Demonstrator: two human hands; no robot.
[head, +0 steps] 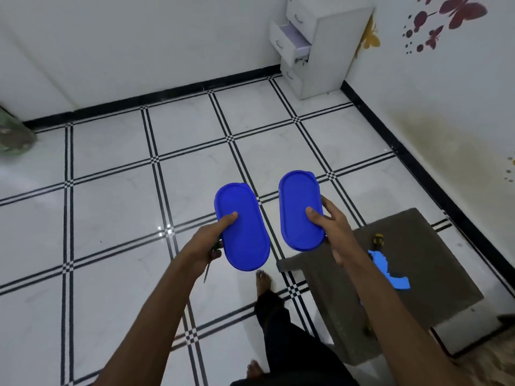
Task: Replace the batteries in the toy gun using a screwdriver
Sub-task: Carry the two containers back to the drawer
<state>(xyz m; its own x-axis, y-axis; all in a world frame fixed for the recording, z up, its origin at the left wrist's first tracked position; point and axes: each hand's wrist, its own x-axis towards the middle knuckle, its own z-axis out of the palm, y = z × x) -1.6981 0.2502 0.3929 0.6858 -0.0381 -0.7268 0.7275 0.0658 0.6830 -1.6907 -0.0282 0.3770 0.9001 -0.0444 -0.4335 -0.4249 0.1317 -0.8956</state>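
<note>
Both hands are full: left hand (207,246) fingers pinch a blue lid (242,227) plus screwdriver (207,270), right hand (333,227) fingers pinch another lid (301,210). Toy gun (388,270) lies below-right of the right fingers, long axis diagonal, right hand nearer.

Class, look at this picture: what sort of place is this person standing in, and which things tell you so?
Probably a room in a home. A tiled floor meets white walls, butterfly stickers decorate one wall, and a small drawer unit stands in the corner.
</note>
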